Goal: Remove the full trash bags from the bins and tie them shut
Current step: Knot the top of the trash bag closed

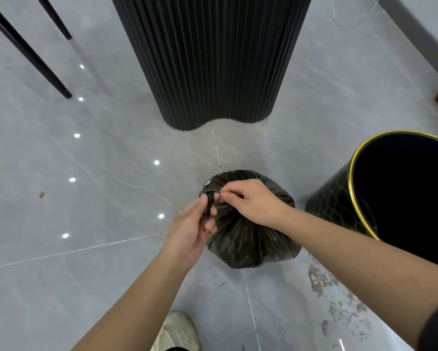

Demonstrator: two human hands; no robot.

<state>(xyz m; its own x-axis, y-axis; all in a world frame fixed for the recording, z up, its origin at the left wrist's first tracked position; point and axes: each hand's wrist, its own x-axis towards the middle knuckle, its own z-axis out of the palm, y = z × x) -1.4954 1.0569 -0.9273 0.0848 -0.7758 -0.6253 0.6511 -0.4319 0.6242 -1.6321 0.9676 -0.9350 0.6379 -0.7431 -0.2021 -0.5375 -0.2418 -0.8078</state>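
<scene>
A full dark trash bag [248, 241] sits on the grey tiled floor, its top gathered into a bunch. My left hand [192, 229] grips the gathered neck of the bag from the left. My right hand [251, 201] reaches over the bag and pinches a thin strand of its plastic between thumb and forefinger, close to the left fingers. To the right stands a black bin [339, 198] with a gold rim, dark inside with no bag showing.
A tall black ribbed column [213, 59] rises just behind the bag. Thin black furniture legs [28, 54] stand at the far left. My pale shoe [177, 330] is at the bottom. Stains [339, 300] mark the floor at lower right.
</scene>
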